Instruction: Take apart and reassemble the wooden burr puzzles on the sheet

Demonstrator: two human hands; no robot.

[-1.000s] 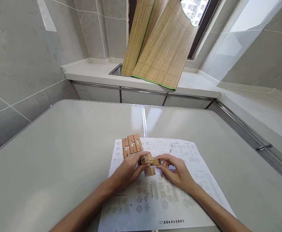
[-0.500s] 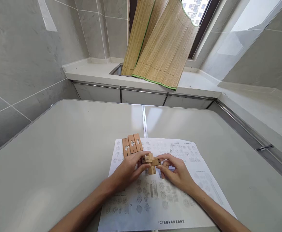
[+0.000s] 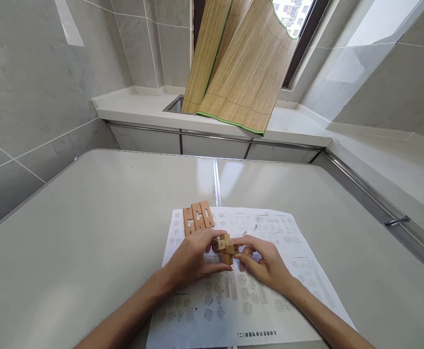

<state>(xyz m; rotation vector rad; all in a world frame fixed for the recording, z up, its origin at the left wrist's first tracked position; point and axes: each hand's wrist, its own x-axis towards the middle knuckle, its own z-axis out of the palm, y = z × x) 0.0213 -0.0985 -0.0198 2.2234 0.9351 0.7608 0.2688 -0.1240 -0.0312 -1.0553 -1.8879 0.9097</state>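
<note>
Several interlocked wooden pieces with dark marks form a small block assembly (image 3: 226,248) between my hands, just above the printed sheet. My left hand (image 3: 193,257) grips its left side, thumb low near the bottom piece and index finger at the top. On the right, my right hand (image 3: 264,259) pinches the marked end of a piece with thumb and index finger. Three flat wooden pieces with cut-out slots (image 3: 198,216) lie side by side beyond my left hand, at the sheet's upper left edge.
A large printed sheet (image 3: 291,291) with small diagrams lies on the pale table (image 3: 106,232). Past the table's far edge, bamboo mats (image 3: 248,72) hang over a white ledge (image 3: 135,109) by the window. Tiled walls stand on both sides.
My left thumb has moved down from the assembly's left side to its bottom, spreading away from the index finger. The assembly has turned slightly, and my right hand has shifted a little left.
</note>
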